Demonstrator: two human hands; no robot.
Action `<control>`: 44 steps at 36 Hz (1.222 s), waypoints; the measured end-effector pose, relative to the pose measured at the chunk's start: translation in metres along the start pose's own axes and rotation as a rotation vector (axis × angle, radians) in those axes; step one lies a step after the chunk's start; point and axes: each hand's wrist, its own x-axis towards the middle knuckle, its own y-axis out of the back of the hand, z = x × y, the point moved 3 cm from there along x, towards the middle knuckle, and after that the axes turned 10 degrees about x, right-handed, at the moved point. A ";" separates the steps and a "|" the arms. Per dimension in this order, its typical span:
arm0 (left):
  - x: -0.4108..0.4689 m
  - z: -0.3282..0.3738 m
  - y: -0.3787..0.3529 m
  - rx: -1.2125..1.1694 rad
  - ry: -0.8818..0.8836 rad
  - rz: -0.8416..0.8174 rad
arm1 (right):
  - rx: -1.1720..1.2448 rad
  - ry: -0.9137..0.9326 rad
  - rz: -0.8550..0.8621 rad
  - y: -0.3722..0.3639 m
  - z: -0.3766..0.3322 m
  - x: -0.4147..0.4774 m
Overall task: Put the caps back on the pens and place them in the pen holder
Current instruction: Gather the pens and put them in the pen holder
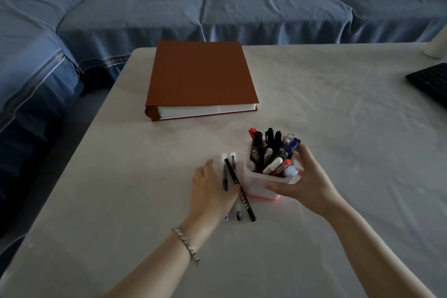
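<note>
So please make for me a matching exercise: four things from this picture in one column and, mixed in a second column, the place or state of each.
Things:
1. pen holder
2. brown album
3. black pencil
4. keyboard

Places or states:
a. closed, at the far side of the table
b. cut off by the right edge of the picture
c. lying flat beside the holder
d. gripped by the right hand, full of pens

Pairs: 1-d, 2-a, 3-c, 4-b

The book (200,75) is brown with white pages. The table (338,109) is pale white. The pen holder (262,185) is white with a pink bottom. The sofa (145,7) is blue. The keyboard (430,82) is black.
</note>
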 end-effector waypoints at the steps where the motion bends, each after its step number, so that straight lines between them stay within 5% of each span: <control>1: 0.000 0.000 -0.004 0.030 -0.015 0.003 | 0.001 0.002 -0.002 0.000 0.000 0.000; 16: 0.026 0.005 -0.001 0.328 -0.009 -0.090 | -0.015 0.001 0.008 0.002 0.002 0.000; 18: 0.028 0.000 0.004 0.218 0.015 -0.063 | -0.010 0.001 0.003 0.001 0.002 0.000; 21: 0.029 -0.002 0.018 -0.249 0.026 0.046 | 0.002 -0.001 0.003 0.002 0.002 0.000; 25: 0.018 0.022 0.056 -0.738 -0.233 0.289 | -0.011 0.014 0.003 0.002 0.002 0.000; 29: 0.004 0.058 0.084 -1.054 -0.493 0.208 | -0.009 0.019 -0.001 0.002 0.003 0.000; 44: 0.002 0.074 0.042 -0.910 -0.463 0.017 | -0.036 0.012 0.012 0.001 0.001 0.001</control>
